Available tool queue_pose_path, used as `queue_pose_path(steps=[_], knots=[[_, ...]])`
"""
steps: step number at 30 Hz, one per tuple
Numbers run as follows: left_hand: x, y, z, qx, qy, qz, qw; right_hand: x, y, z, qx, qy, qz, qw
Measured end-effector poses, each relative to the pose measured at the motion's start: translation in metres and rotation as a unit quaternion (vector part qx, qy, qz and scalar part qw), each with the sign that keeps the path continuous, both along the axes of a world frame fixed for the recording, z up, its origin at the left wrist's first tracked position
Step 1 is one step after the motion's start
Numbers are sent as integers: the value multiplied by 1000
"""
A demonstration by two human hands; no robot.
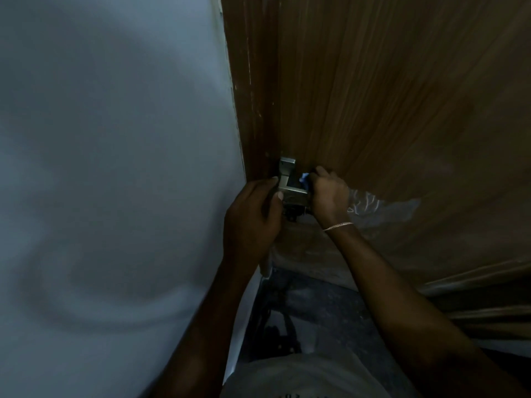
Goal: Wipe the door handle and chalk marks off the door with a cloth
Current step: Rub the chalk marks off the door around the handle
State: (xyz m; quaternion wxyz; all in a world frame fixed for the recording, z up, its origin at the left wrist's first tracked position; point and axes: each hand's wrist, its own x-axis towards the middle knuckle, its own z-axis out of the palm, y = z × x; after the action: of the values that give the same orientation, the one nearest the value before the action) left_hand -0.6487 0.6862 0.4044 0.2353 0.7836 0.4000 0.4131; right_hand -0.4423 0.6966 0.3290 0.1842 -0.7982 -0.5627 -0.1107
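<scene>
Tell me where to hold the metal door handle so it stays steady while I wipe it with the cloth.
Probably grip the door handle at its free end, coming from the wall side, as the left hand does. The lever sticks out from the door, so pinching that end leaves the rest bare for the right hand and the blue cloth.

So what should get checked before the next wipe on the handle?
1. Cloth in the right hand: ok, a bit of blue shows in its grip.
2. Cloth touching the door handle: ok, pressed at its right end.
3. Left hand steadying the handle: ok, thumb and fingers on its left side.
4. Handle clean: cannot tell, too dim.
5. Chalk marks on the door: cannot tell, none clearly seen.
6. Loose plastic film clear of the hands: not ok, beside the right wrist.
</scene>
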Motion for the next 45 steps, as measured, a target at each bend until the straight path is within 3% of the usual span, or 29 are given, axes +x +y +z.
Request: queue_pose_path(steps=[4, 10, 16, 20, 24, 29, 33, 36, 40, 45], knots=[[-10, 2, -5, 1, 1, 18, 1000, 29, -18, -2, 58, 16, -21, 998], [-11, 4, -11, 2, -10, 8, 1000, 31, -35, -53, 121, 186, -45, 974], [-8, 2, -17, -4, -12, 3, 1000, -5, -12, -57, 231, 338, -108, 906], [-3, -1, -16, 2, -7, -13, 1000, -24, 3, -52, 292, 461, -135, 827], [-2, 1, -12, 7, -12, -6, 1000, -8, -9, -51, 313, 478, -145, 808], [-4, 4, -12, 5, -15, 5, 1000, 27, -29, -48, 296, 314, -129, 893], [2, 2, -11, 2, -11, -10, 1000, 14, -15, -45, 187, 232, -77, 951], [3, 1, -11, 9, -14, -21, 1000, 22, -25, -54, 152, 218, -68, 962], [0, 1, -14, 3, -19, -3, 1000, 32, -27, -40, 219, 200, -72, 952], [6, -2, -16, 9, -26, -22, 999, 26, -32, -44, 139, 185, -47, 972]])
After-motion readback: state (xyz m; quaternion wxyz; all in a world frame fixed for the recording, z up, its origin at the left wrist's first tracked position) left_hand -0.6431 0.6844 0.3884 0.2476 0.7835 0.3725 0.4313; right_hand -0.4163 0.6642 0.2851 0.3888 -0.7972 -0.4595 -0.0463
